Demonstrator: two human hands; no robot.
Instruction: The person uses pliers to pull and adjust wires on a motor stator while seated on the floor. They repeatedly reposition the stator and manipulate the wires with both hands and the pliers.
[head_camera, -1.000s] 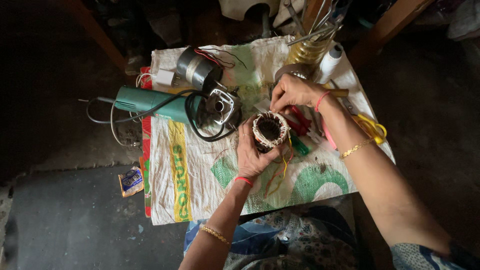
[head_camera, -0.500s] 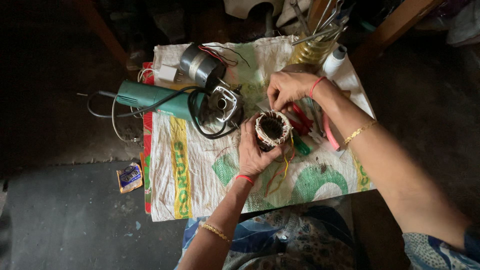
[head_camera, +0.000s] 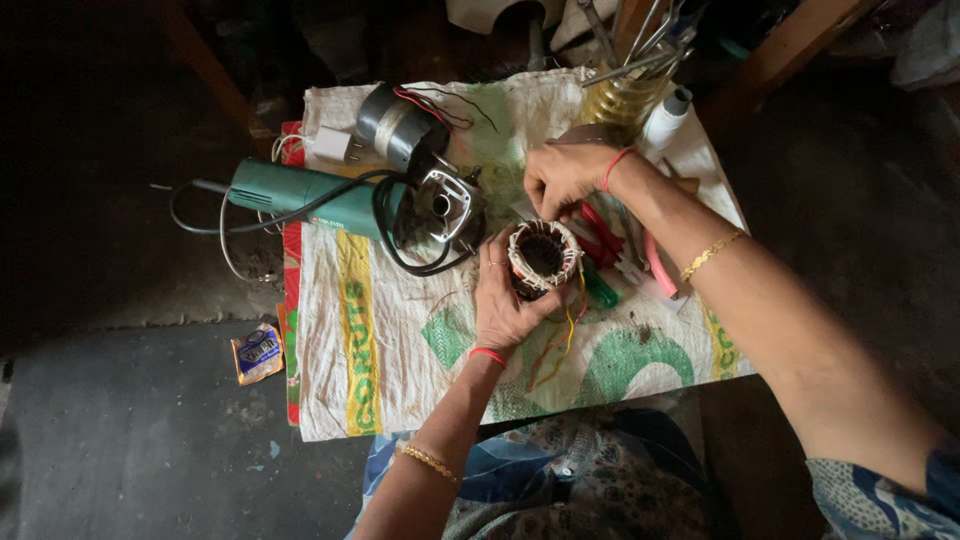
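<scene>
A green power tool (head_camera: 300, 195) lies at the counter's (head_camera: 380, 370) left edge, its black cord looping toward a metal housing (head_camera: 445, 205). Near the middle, the left hand (head_camera: 505, 300) is clamped around a wound motor coil (head_camera: 542, 257), gripping it from the near side, with coloured wires trailing toward the near edge. The right hand (head_camera: 562, 178) is just beyond the coil, fingers pinched at its far rim. Red pliers (head_camera: 600, 235) lie right beside it. The near-left corner is open sacking

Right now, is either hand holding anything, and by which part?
The left hand grips the round wound motor stator with coloured wires by its outer side. The right hand hovers at its top rim; whether it holds anything cannot be told.
</scene>
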